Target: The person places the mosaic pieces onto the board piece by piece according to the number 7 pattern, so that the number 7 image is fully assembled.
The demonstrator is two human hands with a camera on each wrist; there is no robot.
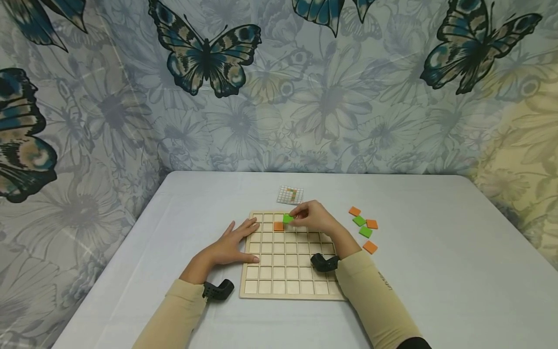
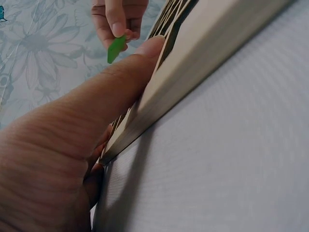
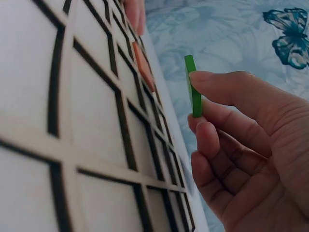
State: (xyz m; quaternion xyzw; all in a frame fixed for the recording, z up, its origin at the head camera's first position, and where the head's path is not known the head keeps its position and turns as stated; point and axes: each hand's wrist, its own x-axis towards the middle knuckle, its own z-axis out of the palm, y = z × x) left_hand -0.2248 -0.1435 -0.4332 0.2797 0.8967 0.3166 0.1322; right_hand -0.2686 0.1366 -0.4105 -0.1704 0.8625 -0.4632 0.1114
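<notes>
A green square tile (image 3: 194, 87) is pinched between the thumb and fingers of my right hand (image 1: 315, 216), close over the far part of a wooden grid board (image 1: 279, 261). One orange tile (image 1: 278, 226) lies in a cell of the board, just nearer than the green one. My left hand (image 1: 231, 246) rests along the board's left edge with fingers spread. In the left wrist view its thumb (image 2: 120, 77) lies across the raised wooden rim (image 2: 193, 63).
Right of the board, several loose orange and green tiles (image 1: 365, 231) lie on the white table (image 1: 436, 271). Behind the board sits a small card (image 1: 289, 195) printed with a grid and coloured squares. A butterfly-patterned cloth (image 1: 305, 121) hangs behind the table.
</notes>
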